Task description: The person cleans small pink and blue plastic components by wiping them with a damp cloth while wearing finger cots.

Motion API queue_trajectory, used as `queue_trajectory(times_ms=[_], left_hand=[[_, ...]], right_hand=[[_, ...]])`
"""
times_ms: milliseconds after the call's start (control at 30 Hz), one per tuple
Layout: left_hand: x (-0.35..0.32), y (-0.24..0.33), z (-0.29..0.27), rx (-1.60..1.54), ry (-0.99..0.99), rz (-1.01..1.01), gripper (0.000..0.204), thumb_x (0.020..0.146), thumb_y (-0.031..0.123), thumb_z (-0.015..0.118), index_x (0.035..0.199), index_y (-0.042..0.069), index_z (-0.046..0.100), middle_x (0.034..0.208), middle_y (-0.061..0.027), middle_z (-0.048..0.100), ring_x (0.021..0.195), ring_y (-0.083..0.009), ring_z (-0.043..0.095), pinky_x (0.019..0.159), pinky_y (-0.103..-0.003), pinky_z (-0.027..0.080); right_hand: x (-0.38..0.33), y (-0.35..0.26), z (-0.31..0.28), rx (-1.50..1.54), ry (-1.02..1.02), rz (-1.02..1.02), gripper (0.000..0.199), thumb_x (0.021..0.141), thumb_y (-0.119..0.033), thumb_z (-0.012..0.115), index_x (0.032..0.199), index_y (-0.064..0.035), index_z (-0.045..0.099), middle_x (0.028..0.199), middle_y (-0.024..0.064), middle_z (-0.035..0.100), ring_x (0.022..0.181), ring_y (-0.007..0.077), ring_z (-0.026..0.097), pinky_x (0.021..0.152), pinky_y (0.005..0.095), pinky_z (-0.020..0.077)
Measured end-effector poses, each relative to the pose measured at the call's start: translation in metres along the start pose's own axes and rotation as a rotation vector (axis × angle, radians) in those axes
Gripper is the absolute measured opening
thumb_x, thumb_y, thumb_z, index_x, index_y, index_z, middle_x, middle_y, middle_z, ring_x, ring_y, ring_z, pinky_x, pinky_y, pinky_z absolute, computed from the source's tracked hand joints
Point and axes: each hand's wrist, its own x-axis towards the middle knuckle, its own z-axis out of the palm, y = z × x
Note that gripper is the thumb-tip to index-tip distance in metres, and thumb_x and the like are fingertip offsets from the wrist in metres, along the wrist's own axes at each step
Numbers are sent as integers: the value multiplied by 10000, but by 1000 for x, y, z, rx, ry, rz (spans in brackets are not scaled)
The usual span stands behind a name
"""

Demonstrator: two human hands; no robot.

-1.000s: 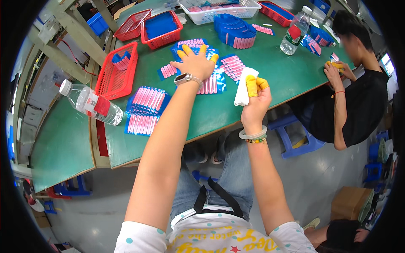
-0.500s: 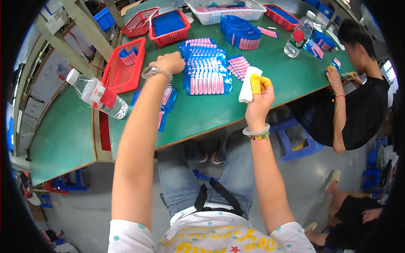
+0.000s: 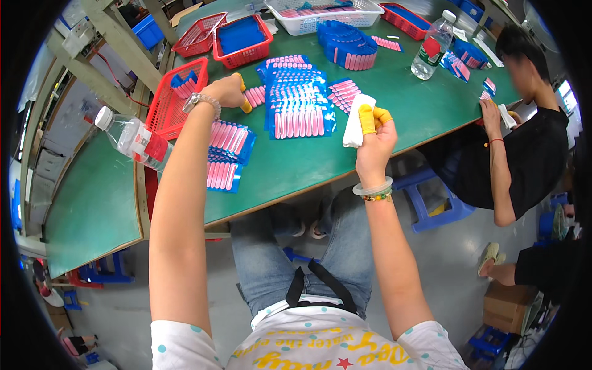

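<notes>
My left hand (image 3: 228, 92), with yellow finger covers, is over the table left of a tall stack of blue-backed cards (image 3: 299, 105) carrying rows of pink, rounded strips. Its thumb and finger grip the edges of a short card of pink strips (image 3: 255, 96). Folded white cloth (image 3: 354, 126) is pinched in my right hand (image 3: 375, 139), which also wears yellow finger covers and is just above the table's near side. Behind the cloth lies a loose card of pink strips (image 3: 343, 94). More pink-strip cards (image 3: 227, 151) lie beside my left forearm.
A red basket (image 3: 161, 117) with a few cards stands at left, by a water bottle (image 3: 132, 140). Farther back are a blue-filled red basket (image 3: 246, 60), a white basket (image 3: 320, 23) and a curved stack (image 3: 346, 46). Another bottle (image 3: 433, 46) and a seated co-worker (image 3: 530, 142) are at right.
My left hand has shifted left from the stack, and the short card now shows at its fingers. My right hand with the cloth has barely moved. The co-worker's hands have shifted slightly.
</notes>
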Motion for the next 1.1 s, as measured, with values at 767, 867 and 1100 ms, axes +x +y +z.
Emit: queue_trajectory(times_ms=[767, 867, 1100], left_hand=[[-40, 6, -27, -394, 205, 144, 554, 747, 117, 777, 1258, 7, 591, 1187, -171, 645, 1032, -255, 643, 868, -340, 512], [-68, 17, -41, -359, 337, 311, 527, 779, 35, 701, 1292, 75, 585, 1202, -97, 621, 994, -193, 609, 845, -317, 498], [-154, 93, -11, -684, -60, 659, 587, 790, -31, 693, 1339, 126, 558, 1216, -45, 595, 937, -123, 579, 788, -304, 495]], right_hand=[[1, -1, -2, -38, -35, 9, 196, 947, -143, 673, 1024, 2, 567, 876, 27, 625, 722, 53, 568, 616, 209, 470], [-2, -1, 5, -17, -32, 7, 173, 956, -139, 661, 1012, -7, 563, 873, 24, 626, 724, 54, 575, 618, 211, 475], [3, -7, -9, 75, 101, 5, 149, 969, -147, 641, 996, -29, 555, 853, 20, 632, 716, 50, 581, 601, 210, 472]])
